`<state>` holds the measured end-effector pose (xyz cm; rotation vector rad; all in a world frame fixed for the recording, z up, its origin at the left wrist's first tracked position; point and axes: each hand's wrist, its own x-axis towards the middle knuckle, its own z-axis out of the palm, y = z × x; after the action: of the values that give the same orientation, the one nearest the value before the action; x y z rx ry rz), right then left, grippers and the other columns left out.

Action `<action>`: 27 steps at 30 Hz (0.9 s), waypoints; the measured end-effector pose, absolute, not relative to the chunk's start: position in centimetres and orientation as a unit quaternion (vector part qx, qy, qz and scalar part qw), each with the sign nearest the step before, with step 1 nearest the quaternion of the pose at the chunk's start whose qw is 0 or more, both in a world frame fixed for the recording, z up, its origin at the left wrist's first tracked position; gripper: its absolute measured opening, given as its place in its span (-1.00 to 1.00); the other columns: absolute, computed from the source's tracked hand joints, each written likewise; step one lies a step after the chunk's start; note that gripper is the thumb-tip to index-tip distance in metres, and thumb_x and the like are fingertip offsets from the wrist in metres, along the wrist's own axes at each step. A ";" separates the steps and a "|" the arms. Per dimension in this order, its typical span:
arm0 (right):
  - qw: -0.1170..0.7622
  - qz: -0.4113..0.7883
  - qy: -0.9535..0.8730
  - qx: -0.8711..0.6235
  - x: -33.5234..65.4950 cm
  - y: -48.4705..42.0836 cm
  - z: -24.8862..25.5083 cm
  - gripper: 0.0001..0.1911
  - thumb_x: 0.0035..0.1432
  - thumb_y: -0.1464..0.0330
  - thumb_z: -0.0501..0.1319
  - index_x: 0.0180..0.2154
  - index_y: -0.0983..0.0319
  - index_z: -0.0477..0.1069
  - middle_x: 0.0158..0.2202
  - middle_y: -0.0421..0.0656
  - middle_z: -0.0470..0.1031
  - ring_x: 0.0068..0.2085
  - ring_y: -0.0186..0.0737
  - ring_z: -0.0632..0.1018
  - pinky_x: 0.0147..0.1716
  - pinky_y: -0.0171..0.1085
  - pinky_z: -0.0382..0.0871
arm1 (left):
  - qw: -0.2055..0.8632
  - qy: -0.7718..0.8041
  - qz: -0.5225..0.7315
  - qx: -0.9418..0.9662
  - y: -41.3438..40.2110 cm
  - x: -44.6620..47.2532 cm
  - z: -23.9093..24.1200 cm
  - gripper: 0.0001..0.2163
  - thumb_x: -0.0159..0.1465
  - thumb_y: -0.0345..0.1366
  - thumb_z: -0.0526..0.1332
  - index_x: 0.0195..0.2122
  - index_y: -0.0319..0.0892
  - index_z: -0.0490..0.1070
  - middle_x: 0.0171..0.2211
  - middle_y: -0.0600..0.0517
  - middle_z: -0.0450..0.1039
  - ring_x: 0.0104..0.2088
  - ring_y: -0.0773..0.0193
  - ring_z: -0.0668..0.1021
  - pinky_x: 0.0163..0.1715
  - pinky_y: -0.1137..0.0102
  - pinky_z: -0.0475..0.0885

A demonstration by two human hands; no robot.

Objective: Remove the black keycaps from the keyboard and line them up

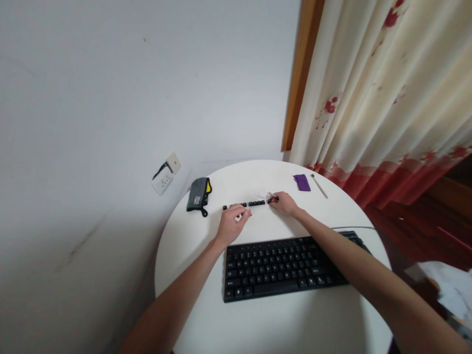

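Note:
My left hand (231, 222) hovers over or rests by the left part of a row of small black keycaps (257, 203). Its fingers are loosely bent, with a gap between thumb and forefinger, and no object shows in it. At the right end of that row, my right hand (283, 202) is closed around a thin metal tool (272, 195), whose exact kind is too small to make out. A dark keycap lies at or under the right fingertips. Nearer to me is a black keyboard (273, 265), its right part hidden under my right forearm.
On the round white table (199, 295) lie a grey zip pouch (198, 194) at the left, a purple cloth (302, 182) and a thin pale stick (319, 186) at the back right. A cable (354, 227) runs behind the keyboard. Wall and curtain border the table.

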<state>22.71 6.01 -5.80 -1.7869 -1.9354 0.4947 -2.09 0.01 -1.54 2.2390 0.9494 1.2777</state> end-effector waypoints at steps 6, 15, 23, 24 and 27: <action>0.273 0.177 -0.699 -0.637 23.1 5.7 -4.8 -0.81 -0.01 0.37 0.31 -0.28 0.29 0.51 -0.32 -0.10 0.56 -0.29 -0.22 0.51 -0.26 -0.35 0.29 | 0.193 0.338 0.463 0.797 0.1 -2.2 -1.3 -0.75 0.32 -0.25 0.13 -0.46 -0.18 0.49 -0.47 -0.01 0.48 -0.41 0.28 0.48 -0.39 0.38 0.36; 0.439 0.261 -0.679 -0.528 25.9 -1.0 1.4 -0.58 0.34 0.23 -0.14 -0.26 0.29 0.41 -0.28 -0.08 0.47 -0.26 -0.23 0.46 -0.23 -0.29 0.33 | 0.189 0.339 0.455 0.801 0.0 -2.2 -1.0 -0.75 0.32 -0.28 0.13 -0.47 -0.18 0.49 -0.47 0.01 0.48 -0.42 0.30 0.47 -0.38 0.39 0.35; 0.389 0.289 -0.696 -0.530 27.3 -7.4 0.6 -0.69 0.33 0.21 -0.03 -0.26 0.25 0.38 -0.39 -0.18 0.38 -0.34 -0.27 0.40 -0.29 -0.30 0.29 | 0.189 0.330 0.445 0.811 -0.3 -1.7 -1.0 -0.75 0.31 -0.27 0.13 -0.47 -0.18 0.49 -0.47 0.01 0.48 -0.41 0.29 0.48 -0.37 0.39 0.37; 0.389 0.294 -0.693 -0.531 27.5 -7.5 0.1 -0.72 0.31 0.22 0.00 -0.28 0.25 0.36 -0.42 -0.20 0.37 -0.37 -0.29 0.38 -0.32 -0.31 0.28 | 0.189 0.330 0.444 0.811 -0.4 -1.6 -1.0 -0.76 0.31 -0.28 0.13 -0.47 -0.18 0.49 -0.47 0.02 0.48 -0.41 0.29 0.48 -0.37 0.40 0.37; 0.408 0.291 -0.689 -0.525 27.8 -7.5 -0.9 -0.79 0.28 0.25 0.06 -0.31 0.25 0.33 -0.47 -0.24 0.33 -0.41 -0.31 0.36 -0.36 -0.33 0.26 | 0.189 0.332 0.439 0.813 -0.4 -1.5 -1.0 -0.77 0.30 -0.29 0.14 -0.47 -0.18 0.49 -0.46 0.02 0.48 -0.42 0.29 0.48 -0.37 0.40 0.37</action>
<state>27.85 -7.54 -0.90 -1.3227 -1.7359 0.7327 -1.46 -0.44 -1.03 2.2865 0.9326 1.2341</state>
